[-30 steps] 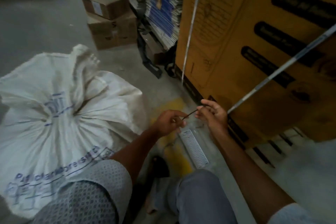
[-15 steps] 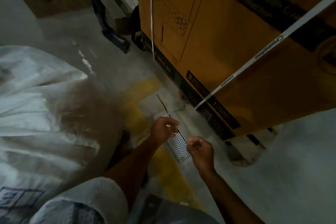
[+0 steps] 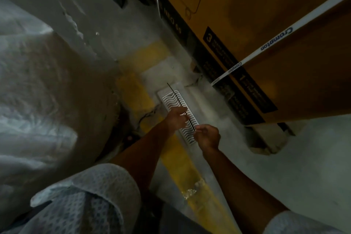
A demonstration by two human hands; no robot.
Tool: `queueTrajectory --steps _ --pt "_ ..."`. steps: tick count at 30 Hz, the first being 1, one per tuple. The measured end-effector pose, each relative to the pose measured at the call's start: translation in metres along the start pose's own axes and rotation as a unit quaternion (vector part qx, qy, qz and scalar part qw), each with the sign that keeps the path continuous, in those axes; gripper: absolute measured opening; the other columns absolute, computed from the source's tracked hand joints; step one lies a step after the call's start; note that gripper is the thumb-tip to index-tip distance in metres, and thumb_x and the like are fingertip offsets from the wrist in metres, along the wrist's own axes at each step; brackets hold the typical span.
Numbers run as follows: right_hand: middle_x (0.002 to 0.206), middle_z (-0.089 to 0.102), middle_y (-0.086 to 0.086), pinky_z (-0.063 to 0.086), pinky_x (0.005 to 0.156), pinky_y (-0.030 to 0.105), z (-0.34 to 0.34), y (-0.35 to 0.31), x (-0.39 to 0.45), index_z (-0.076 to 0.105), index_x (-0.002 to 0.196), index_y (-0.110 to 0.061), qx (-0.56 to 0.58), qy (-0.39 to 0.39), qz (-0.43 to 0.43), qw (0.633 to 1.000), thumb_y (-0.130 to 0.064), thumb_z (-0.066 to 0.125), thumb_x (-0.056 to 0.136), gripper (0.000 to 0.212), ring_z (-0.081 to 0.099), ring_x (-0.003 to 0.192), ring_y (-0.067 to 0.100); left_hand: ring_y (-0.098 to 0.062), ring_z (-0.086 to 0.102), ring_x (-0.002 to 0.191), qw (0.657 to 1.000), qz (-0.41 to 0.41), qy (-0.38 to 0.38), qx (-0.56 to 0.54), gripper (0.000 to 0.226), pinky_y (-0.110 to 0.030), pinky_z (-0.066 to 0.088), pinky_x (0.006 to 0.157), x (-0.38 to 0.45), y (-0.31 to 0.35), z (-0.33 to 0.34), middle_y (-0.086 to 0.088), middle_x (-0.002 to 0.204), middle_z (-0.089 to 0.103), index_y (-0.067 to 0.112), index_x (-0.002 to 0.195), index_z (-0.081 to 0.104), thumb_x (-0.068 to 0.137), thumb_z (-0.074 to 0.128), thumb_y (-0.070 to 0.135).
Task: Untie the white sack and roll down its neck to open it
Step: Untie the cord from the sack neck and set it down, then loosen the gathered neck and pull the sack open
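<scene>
**Two hands on a thin black tie, sack off to the side**

We look down and see both hands out in front of us. Our left hand [image 3: 177, 118] pinches a thin black tie [image 3: 180, 105] between its fingertips. Our right hand [image 3: 208, 137] is curled and nips the near end of the same tie. So both hands are closed on it, and the tie runs straight from one to the other. Its far end sticks out past the left fingers, up and away from us.

Right under the fingers lies a white vent grille [image 3: 175, 103] with wavy slots, flat on the grey floor [image 3: 313, 157]. A yellow floor line [image 3: 178, 161] runs just left of the grille, below our left wrist.

The white sack [image 3: 38, 85] is well to the left of the left hand. Neither hand touches it. It looks blurry, so we cannot tell how its neck sits.

Past the fingers, on the right, stands a big yellow box [image 3: 266, 15] with a white strap [image 3: 281, 40] across it.
</scene>
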State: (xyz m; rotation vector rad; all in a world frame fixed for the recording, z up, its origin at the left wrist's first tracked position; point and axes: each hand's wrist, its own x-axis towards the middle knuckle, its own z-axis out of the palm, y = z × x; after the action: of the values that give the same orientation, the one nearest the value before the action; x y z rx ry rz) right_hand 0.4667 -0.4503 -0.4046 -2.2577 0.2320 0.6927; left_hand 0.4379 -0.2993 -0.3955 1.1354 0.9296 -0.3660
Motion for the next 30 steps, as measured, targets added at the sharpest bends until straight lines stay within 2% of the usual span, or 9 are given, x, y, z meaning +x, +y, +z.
queueTrajectory --steps 1,4,7,11,15,20,22,25,30 --pt "0.084 0.077 0.007 0.061 0.078 0.046 0.002 -0.003 0.000 0.074 0.064 -0.028 0.002 0.003 0.030 1.000 -0.008 0.072 0.069 0.021 0.073 0.082 0.033 -0.006 0.061 0.049 1.000 -0.009 0.009 -0.004 0.009 -0.016 0.047 0.044 0.002 -0.001 0.003 0.001 0.069 0.061 0.005 0.098 0.057 0.100 0.049 0.001" --pt "0.091 0.076 0.013 0.062 0.077 0.040 0.008 -0.003 0.002 0.078 0.085 -0.007 -0.021 0.030 0.086 0.996 -0.020 0.067 0.076 0.020 0.072 0.089 0.035 -0.031 0.066 0.084 0.997 -0.001 0.053 0.050 0.051 -0.033 0.055 0.062 0.010 -0.006 0.012 -0.035 0.111 0.058 -0.012 0.130 0.046 0.090 0.068 0.009" --pt "0.100 0.074 0.012 0.058 0.080 0.032 0.011 0.005 0.007 0.077 0.090 -0.009 -0.059 -0.002 0.110 0.992 -0.014 0.070 0.080 0.013 0.070 0.098 0.035 -0.040 0.057 0.123 0.997 -0.010 0.059 0.045 0.060 -0.044 0.053 0.093 0.006 -0.008 0.017 -0.026 0.141 0.051 0.004 0.141 0.047 0.089 0.072 0.019" --pt "0.096 0.074 0.010 0.062 0.072 0.050 0.013 0.022 0.014 0.071 0.071 -0.020 -0.046 -0.024 0.083 0.995 -0.012 0.068 0.073 0.009 0.072 0.090 0.036 -0.034 0.059 0.123 0.998 -0.012 0.060 0.032 0.058 -0.040 0.053 0.093 0.002 -0.015 0.017 -0.017 0.141 0.055 0.009 0.139 0.051 0.087 0.074 0.023" --pt "0.103 0.073 0.007 0.062 0.073 0.050 -0.001 0.006 -0.006 0.075 0.100 -0.020 -0.060 -0.002 0.029 0.998 -0.029 0.059 0.076 0.030 0.070 0.093 0.034 -0.027 0.062 0.114 0.998 0.008 0.056 0.024 0.051 -0.038 0.052 0.093 -0.017 -0.002 0.014 -0.009 0.133 0.058 0.007 0.137 0.053 0.091 0.071 0.019" --pt "0.087 0.075 0.002 0.062 0.071 0.045 -0.020 -0.062 -0.048 0.073 0.080 -0.026 0.001 0.002 -0.034 0.999 -0.025 0.063 0.081 0.010 0.071 0.080 0.028 -0.033 0.064 0.115 0.991 0.077 0.098 0.038 0.032 -0.043 0.052 0.102 -0.064 0.042 -0.005 -0.021 0.127 0.063 0.001 0.123 0.064 0.093 0.066 0.012" --pt "0.088 0.076 0.003 0.058 0.075 0.034 -0.029 -0.103 -0.068 0.074 0.082 -0.022 0.003 -0.010 -0.089 0.996 -0.022 0.065 0.084 0.009 0.069 0.083 0.024 -0.021 0.072 0.083 0.987 0.118 0.103 0.025 0.008 -0.034 0.059 0.081 -0.095 0.070 -0.020 -0.023 0.099 0.069 0.008 0.094 0.068 0.096 0.060 0.005" --pt "0.082 0.073 0.006 0.046 0.067 0.026 -0.042 -0.171 -0.105 0.074 0.082 -0.012 0.007 -0.022 -0.165 0.986 -0.023 0.066 0.088 0.015 0.065 0.079 0.021 -0.005 0.062 0.046 0.975 0.187 0.118 0.012 0.017 -0.020 0.051 0.048 -0.148 0.114 -0.042 -0.013 0.072 0.063 0.007 0.084 0.061 0.099 0.054 0.002" --pt "0.056 0.054 -0.004 0.034 0.053 0.029 -0.046 -0.261 -0.181 0.056 0.060 -0.016 0.037 -0.021 -0.280 0.959 -0.033 0.063 0.089 0.035 0.055 0.062 0.020 -0.033 0.070 0.072 0.919 0.309 0.220 0.108 0.025 -0.042 0.057 0.075 -0.249 0.171 -0.090 -0.019 0.077 0.073 0.013 0.070 0.068 0.089 0.061 0.026"
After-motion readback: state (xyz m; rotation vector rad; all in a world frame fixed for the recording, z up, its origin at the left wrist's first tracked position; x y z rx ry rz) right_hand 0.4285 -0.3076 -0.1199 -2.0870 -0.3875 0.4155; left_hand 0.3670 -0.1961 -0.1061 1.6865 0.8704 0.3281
